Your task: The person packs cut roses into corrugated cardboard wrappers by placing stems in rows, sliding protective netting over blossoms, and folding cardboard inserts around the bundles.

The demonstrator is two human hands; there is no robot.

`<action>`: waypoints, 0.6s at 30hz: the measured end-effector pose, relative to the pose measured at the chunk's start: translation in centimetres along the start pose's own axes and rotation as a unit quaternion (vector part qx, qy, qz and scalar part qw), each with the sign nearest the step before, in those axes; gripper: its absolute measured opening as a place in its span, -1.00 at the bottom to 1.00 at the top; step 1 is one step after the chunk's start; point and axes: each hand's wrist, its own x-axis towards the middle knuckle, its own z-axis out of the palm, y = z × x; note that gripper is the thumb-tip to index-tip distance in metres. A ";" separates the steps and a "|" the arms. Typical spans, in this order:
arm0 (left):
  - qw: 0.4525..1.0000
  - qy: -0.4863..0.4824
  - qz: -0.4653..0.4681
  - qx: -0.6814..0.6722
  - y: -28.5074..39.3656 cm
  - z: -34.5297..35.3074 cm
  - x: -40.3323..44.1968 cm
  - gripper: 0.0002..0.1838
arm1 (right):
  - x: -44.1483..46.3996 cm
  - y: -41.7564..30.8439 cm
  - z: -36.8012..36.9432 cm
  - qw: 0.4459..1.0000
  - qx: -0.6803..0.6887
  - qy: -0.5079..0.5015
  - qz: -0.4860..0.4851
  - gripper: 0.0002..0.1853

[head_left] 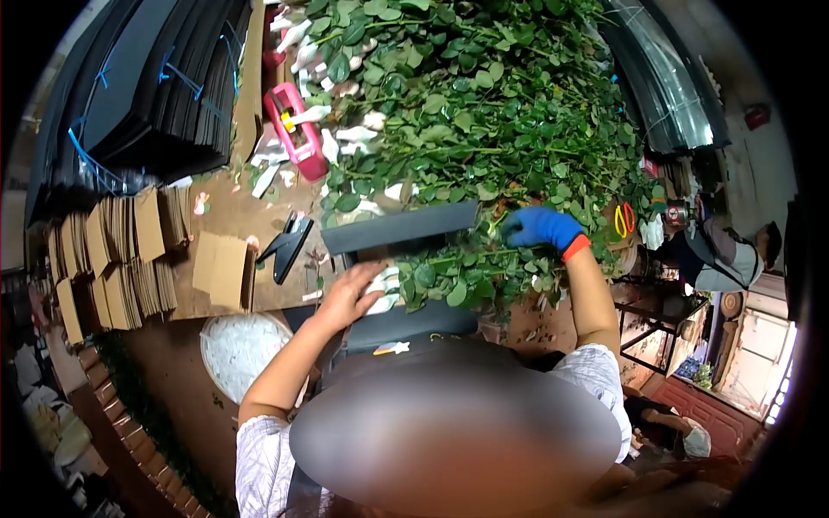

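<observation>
In front of me lies a bunch of leafy rose stems point(458, 274), its heads in white sleeves point(387, 289) at the left end. My left hand point(350, 293) is bare, fingers stretched out against those sleeved heads. A blue glove with a red cuff covers my right hand point(542, 230); its fingers curl in among the stems at the leafy end, the tips partly hidden. A dark grey board point(401, 227) stands tilted just behind the bunch, and another dark sheet point(414, 325) shows on the near side, against my body.
A large heap of leafy stems point(484, 104) fills the table's back. Leftward are a pink tool point(296, 131), a black stapler point(291, 248), cardboard pieces point(221, 269) and stacked black sheets point(164, 95). A round white container point(246, 356) stands below. Another person point(669, 423) is at lower right.
</observation>
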 end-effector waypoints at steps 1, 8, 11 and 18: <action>1.000 0.005 -0.001 0.001 0.2 0.0 0.0 -0.45 | 0.5 0.4 -1.6 0.984 -0.115 0.119 0.059 -0.59; 0.996 0.033 0.029 0.084 0.1 0.0 1.0 -0.64 | 10.4 -5.2 -20.2 0.688 -0.238 0.678 -0.101 -0.66; 0.990 0.100 -0.003 0.100 0.5 0.8 1.3 -0.73 | 17.0 -3.7 -25.0 0.600 -0.329 0.729 0.002 -0.67; 0.991 0.125 -0.030 0.047 0.3 1.1 1.3 -0.79 | 7.2 -8.9 -19.8 0.735 -0.164 0.636 -0.168 -0.64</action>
